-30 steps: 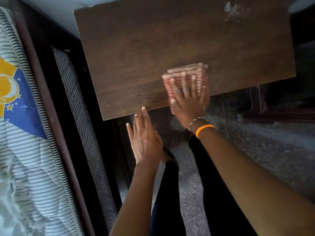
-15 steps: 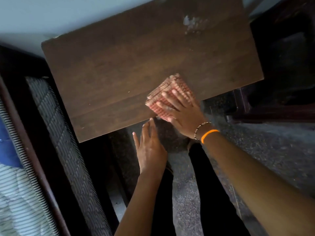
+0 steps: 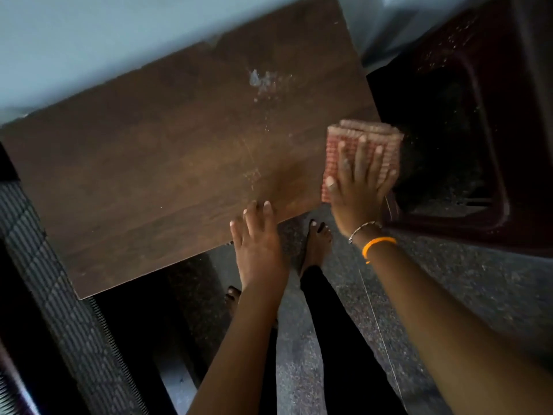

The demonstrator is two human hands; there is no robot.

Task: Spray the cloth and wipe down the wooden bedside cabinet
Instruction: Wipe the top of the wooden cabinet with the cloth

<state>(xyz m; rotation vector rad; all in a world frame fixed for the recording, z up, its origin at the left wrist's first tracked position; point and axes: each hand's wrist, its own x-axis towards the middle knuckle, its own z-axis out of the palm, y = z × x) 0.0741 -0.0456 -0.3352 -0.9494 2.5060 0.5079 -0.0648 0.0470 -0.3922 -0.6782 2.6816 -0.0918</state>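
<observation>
The wooden bedside cabinet's brown top point(image 3: 167, 175) fills the middle of the view, seen from above. A folded red-and-white checked cloth point(image 3: 386, 136) lies at the top's near right corner, partly over the edge. My right hand point(image 3: 359, 187) presses flat on the cloth with fingers spread. My left hand point(image 3: 257, 247) rests with its fingertips on the top's near edge, fingers loosely together, holding nothing. A pale smear of spray or dust point(image 3: 263, 80) marks the wood toward the back right.
A dark maroon plastic chair or stool point(image 3: 478, 130) stands right beside the cabinet. A mattress edge and dark bed frame point(image 3: 59, 310) run along the left. My bare feet point(image 3: 317, 244) stand on the speckled grey floor point(image 3: 449, 289). A pale wall is behind.
My right hand has slid the cloth from the middle of the near edge to the right corner. The view has swung right, so the bed has left the frame. My left hand stays at the edge.
</observation>
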